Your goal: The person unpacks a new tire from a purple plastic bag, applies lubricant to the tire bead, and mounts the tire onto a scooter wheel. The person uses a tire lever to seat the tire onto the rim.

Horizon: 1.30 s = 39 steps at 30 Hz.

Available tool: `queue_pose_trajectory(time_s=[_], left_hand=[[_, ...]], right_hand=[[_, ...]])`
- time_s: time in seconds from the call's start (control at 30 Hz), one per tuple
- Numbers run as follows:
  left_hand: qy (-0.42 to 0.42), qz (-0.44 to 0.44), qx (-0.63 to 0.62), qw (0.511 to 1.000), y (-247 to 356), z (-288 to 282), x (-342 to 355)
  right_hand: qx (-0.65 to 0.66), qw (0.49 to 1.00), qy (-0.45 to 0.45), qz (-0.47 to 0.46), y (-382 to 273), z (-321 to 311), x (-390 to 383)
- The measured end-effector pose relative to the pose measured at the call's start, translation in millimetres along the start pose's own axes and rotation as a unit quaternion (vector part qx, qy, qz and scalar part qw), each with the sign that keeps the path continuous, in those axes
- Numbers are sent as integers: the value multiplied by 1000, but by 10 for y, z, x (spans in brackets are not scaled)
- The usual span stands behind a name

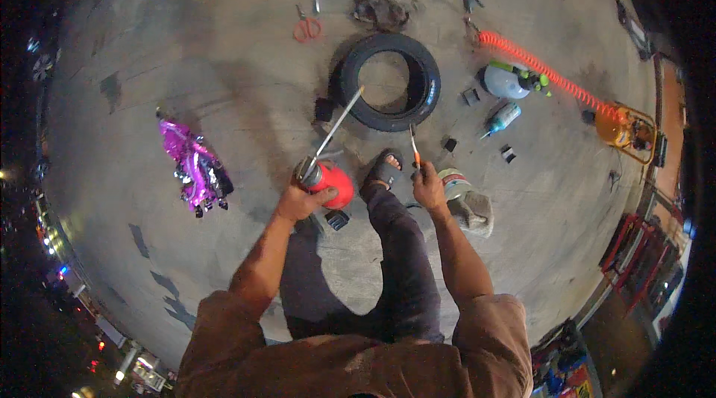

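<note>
A black tyre (428, 70) lies flat on the concrete floor ahead of me. My left hand (300, 201) is closed around a red canister (337, 186) with a dark top. From that top a long pale rod (337, 126) slants up to the right, and its yellowish tip shows over the tyre's inner left edge. In my right hand (428, 187) is an orange-handled tool (417, 160) with a thin metal shaft. The shaft points away from me, its tip at the tyre's near edge. Whether that tip touches the rubber I cannot tell.
My sandalled foot (385, 169) stands just before the tyre. Beyond it lie a crumpled grey rag (383, 2) and red-handled scissors (306, 29). Rightward are a sprayer bottle (506, 81), a blue bottle (503, 119), a coiled orange hose (537, 65) and a yellow-framed machine (619, 129). Shiny purple material (195, 163) lies left.
</note>
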<state>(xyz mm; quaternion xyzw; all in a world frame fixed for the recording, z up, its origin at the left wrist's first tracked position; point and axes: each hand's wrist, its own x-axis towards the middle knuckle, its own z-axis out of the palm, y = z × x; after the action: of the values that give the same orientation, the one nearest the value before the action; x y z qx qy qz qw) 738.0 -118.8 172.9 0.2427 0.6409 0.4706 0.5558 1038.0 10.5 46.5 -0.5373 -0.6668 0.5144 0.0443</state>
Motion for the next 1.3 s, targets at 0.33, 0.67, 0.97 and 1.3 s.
queue_pose_trajectory(time_s=[0.33, 0.67, 0.97, 1.3], left_hand=[[-182, 73, -10, 980, -960, -796, 1924], [-194, -62, -4, 979, -2145, -1879, 2354], [-167, -54, -41, 984, -2665, -2259, 1781], [-142, -88, 109, 980, -3069, -2303, 1527]], right_hand=[[-8, 998, 54, 34, 481, 605, 1225], [238, 955, -177, 7, 578, 1740, 2317], [208, 965, -154, 47, 617, 2541, 2038], [148, 963, -214, 72, 990, 2699, 2008]])
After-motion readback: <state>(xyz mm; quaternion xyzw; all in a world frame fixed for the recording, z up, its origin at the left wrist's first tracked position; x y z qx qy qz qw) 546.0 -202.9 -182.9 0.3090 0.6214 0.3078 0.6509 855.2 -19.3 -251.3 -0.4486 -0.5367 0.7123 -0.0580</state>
